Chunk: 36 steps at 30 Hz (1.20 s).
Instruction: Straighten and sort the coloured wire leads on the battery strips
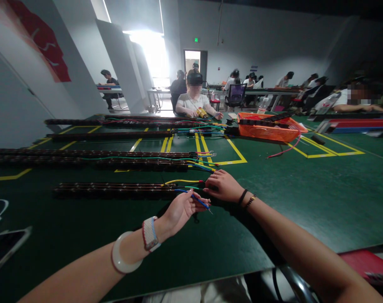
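Note:
My left hand (183,208) is turned palm up, its thumb pressing on a blue wire (201,202) that runs across the fingers. The wire's bare end sticks out past the fingertips. My right hand (222,185) is closed with its fingers curled down, close to the left fingertips. A green wire (191,187) leads towards it, and what its fingers hold is hidden. Just left of it lies a yellow wire (182,181) with a red sleeve at its tip. These wires come out of the end of a long dark bundle (115,190) lying on the green table (289,202).
More long dark bundles (84,158) with coloured wire ends lie farther back. An orange basket (267,132) stands at the back right. A person (193,99) sits across the table, holding a yellow tool (202,112). A dark-screened device (6,246) lies at the left edge.

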Each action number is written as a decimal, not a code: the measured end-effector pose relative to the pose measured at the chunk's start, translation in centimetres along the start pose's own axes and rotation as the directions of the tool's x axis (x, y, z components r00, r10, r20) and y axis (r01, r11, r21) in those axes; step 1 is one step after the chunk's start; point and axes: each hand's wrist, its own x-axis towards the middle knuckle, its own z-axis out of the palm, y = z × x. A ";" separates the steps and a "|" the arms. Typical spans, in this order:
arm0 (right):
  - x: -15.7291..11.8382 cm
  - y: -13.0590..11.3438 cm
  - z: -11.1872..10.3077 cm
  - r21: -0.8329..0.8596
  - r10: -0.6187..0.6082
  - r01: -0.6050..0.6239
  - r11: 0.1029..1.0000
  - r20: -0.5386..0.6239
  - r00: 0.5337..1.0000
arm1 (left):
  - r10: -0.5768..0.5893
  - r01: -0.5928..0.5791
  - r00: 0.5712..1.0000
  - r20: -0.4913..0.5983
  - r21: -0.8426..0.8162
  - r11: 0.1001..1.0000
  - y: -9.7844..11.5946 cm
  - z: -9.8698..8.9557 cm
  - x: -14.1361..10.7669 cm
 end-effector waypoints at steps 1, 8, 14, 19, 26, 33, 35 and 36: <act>0.0 -0.1 -0.2 0.023 -0.008 0.008 1.000 -0.009 1.000 | -0.001 0.001 1.000 -0.003 -0.002 1.000 0.0 0.0 0.0; 0.0 -2.1 -1.7 0.144 -0.248 0.251 0.957 -0.040 0.968 | 0.025 -0.025 0.999 -0.030 -0.015 1.000 -0.1 0.1 0.1; 0.1 -2.8 -1.0 0.091 -0.282 0.277 0.956 0.044 0.958 | 0.051 -0.053 0.997 -0.058 -0.035 0.998 -0.3 0.0 0.2; 0.1 -2.3 -0.8 0.145 -0.182 0.176 0.974 0.029 0.983 | 0.050 -0.050 0.998 -0.024 -0.006 0.999 -0.3 0.0 0.2; 0.3 -2.2 -1.0 0.180 -0.101 0.093 0.979 0.037 0.994 | -0.019 0.019 1.000 0.021 0.031 0.999 -0.2 0.1 0.2; 0.3 -1.8 -0.8 0.152 -0.055 0.053 0.987 0.004 0.998 | -0.100 0.035 0.985 0.144 0.395 0.918 -0.2 0.7 -0.6; 0.4 -1.9 -0.6 0.163 -0.082 0.073 0.984 0.045 0.996 | -0.114 0.017 0.975 0.191 0.448 0.894 -0.1 0.9 -0.8; 0.4 -1.9 -0.5 0.173 -0.095 0.083 0.982 0.067 0.993 | -0.119 0.009 0.971 0.206 0.466 0.885 0.0 1.0 -0.9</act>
